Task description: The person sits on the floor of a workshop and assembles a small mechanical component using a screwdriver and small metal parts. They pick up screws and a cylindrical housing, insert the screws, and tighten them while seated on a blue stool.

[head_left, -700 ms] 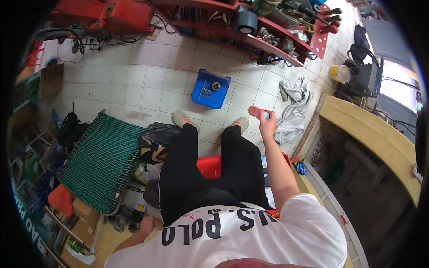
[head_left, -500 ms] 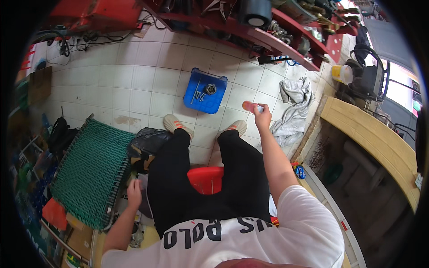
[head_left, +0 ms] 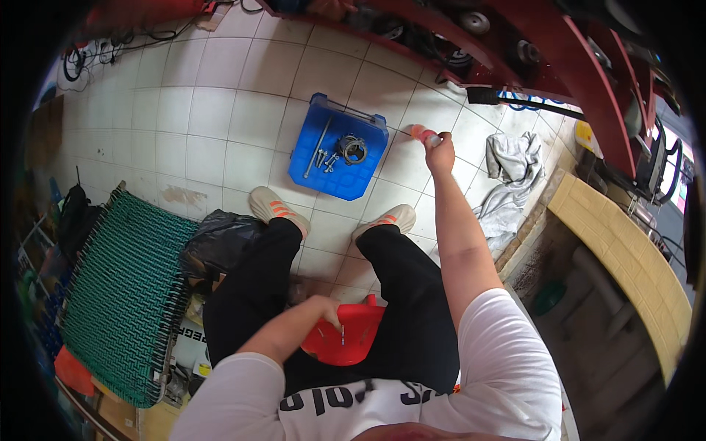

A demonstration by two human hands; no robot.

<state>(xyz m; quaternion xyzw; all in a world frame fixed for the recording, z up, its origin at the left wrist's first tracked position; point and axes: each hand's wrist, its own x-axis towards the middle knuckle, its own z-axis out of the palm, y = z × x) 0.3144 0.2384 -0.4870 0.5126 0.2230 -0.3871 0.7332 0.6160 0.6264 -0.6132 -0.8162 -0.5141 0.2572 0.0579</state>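
Observation:
My right hand (head_left: 440,153), arm stretched forward over the tiles, is closed around a small clear bottle (head_left: 424,135) with orange-pink contents and a pale end. In front of my feet lies a blue plastic case (head_left: 346,187). On it are a dark metal ring-shaped part (head_left: 354,150), a long thin metal rod (head_left: 318,145) and several bolts (head_left: 321,157). My left hand (head_left: 323,312) is between my thighs at the left rim of a red plastic stool (head_left: 353,345). Its fingers curl down at the rim and are partly hidden.
A crumpled grey cloth (head_left: 515,158) lies on the right floor. Red metal shelving (head_left: 507,73) with parts stands ahead. On the left are a green woven folding bed (head_left: 125,287) and a black plastic bag (head_left: 217,239). A yellowish ledge (head_left: 625,257) curves along the right.
My left hand has swung from beside my left thigh inward to the red stool. My right hand still holds the bottle, now reaching further forward. The view has shifted nearer the blue case.

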